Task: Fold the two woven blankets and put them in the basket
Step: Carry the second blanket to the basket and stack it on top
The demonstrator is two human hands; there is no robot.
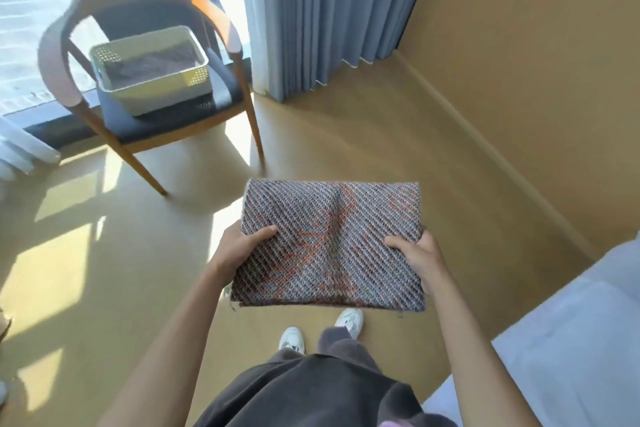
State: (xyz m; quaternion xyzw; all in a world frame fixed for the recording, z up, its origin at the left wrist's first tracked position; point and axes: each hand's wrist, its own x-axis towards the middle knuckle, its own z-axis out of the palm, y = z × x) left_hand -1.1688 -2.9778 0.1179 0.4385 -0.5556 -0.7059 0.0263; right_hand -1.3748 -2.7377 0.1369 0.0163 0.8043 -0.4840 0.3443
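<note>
Holding a folded woven blanket [329, 246] flat in front of the body, above the floor [104, 288], the person is clasping it by its two side edges. The left grip [242, 246] is pinching the left edge with the thumb lying on top, and the right grip [417, 255] is pinching the right edge the same way. Ahead and to the left, a pale perforated basket [162, 94] is sitting on the dark seat of a wooden chair [225, 26], with a darker blanket [149, 64] lying inside it. A bed [571, 340] is showing at the right.
</note>
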